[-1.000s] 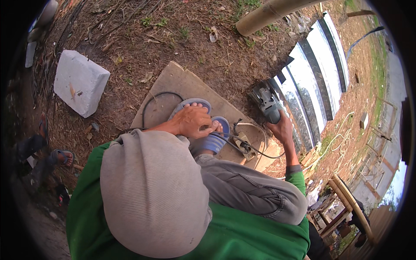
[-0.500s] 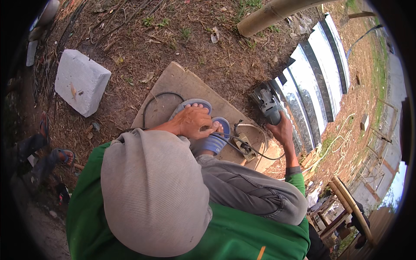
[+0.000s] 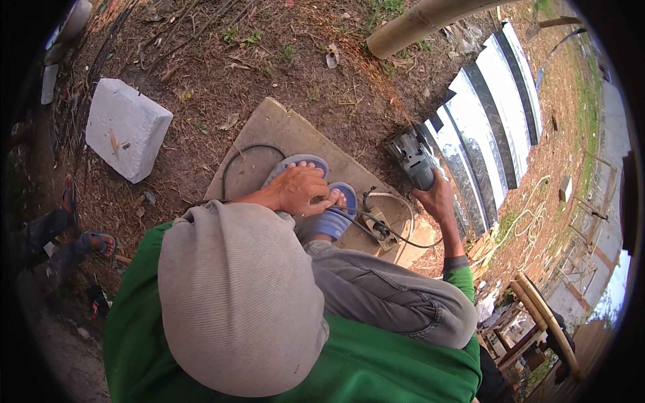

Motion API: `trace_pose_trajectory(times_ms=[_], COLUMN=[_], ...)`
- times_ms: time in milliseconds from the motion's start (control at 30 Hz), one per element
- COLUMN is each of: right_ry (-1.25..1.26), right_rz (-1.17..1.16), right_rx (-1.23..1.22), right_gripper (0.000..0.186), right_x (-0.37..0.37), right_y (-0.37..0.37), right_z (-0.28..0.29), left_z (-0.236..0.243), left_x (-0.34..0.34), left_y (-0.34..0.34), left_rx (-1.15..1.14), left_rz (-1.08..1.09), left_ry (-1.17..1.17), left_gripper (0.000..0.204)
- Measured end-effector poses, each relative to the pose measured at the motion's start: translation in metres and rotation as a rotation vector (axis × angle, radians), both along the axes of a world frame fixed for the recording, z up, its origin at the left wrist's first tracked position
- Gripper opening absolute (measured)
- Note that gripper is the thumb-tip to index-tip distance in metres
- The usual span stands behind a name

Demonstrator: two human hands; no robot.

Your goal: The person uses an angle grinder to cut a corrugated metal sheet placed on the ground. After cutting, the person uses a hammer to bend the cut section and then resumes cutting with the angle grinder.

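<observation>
My right hand [image 3: 433, 198] grips a grey angle grinder [image 3: 415, 161] at the edge of shiny metal sheets [image 3: 490, 121]; orange sparks [image 3: 376, 74] streak away toward the upper middle. My left hand [image 3: 302, 191] hangs over my feet, fingers loosely bent and apart with nothing visible in them, near a black cord [image 3: 420, 243]. My feet, in blue-grey slides [image 3: 326, 225], rest on a plywood board [image 3: 265, 124]. Beside them lies a socket block [image 3: 379, 228] with cables.
A white block [image 3: 127, 127] is at left; another person's sandalled foot [image 3: 101, 245] is below it. A bamboo pole [image 3: 416, 30] juts in at the top. Coiled rope [image 3: 531, 215], wooden furniture [image 3: 537, 322] and a grey slab [image 3: 608, 114] are at right.
Orange sparks now spray from the grinder toward the upper middle, absent a second ago. Both my hands and the grinder stay almost in place.
</observation>
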State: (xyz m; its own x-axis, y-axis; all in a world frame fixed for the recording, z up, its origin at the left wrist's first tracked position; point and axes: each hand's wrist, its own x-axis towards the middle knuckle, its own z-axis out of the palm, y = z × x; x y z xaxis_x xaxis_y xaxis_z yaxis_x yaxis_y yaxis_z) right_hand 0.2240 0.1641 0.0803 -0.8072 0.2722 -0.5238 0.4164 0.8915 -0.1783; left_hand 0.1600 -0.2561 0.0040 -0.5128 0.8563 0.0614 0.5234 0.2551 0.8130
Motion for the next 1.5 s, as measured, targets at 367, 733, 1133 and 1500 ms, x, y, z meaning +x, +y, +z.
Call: trace_pose_trajectory(times_ms=[367,733,1133,1500], right_ry=[0.02,-0.023,-0.021,0.051], right_rz=[0.02,0.004,0.007,-0.001], right_rx=[-0.004,-0.015,0.003,-0.038], right_gripper=[0.072,0.077,0.072,0.061], right_x=[0.0,-0.001,0.005,0.013], right_y=[0.002,0.004,0.009,0.014], right_z=[0.006,0.01,0.009,0.006], left_z=[0.0,0.0,0.002,0.001], left_x=[-0.001,0.001,0.0,0.0], left_y=[0.001,0.001,0.002,0.003], left_rx=[0.021,0.018,0.016,0.072], left_rz=[-0.008,0.007,-0.002,0.019], left_ry=[0.004,0.031,0.056,0.052], left_gripper=[0.025,0.026,0.027,0.029])
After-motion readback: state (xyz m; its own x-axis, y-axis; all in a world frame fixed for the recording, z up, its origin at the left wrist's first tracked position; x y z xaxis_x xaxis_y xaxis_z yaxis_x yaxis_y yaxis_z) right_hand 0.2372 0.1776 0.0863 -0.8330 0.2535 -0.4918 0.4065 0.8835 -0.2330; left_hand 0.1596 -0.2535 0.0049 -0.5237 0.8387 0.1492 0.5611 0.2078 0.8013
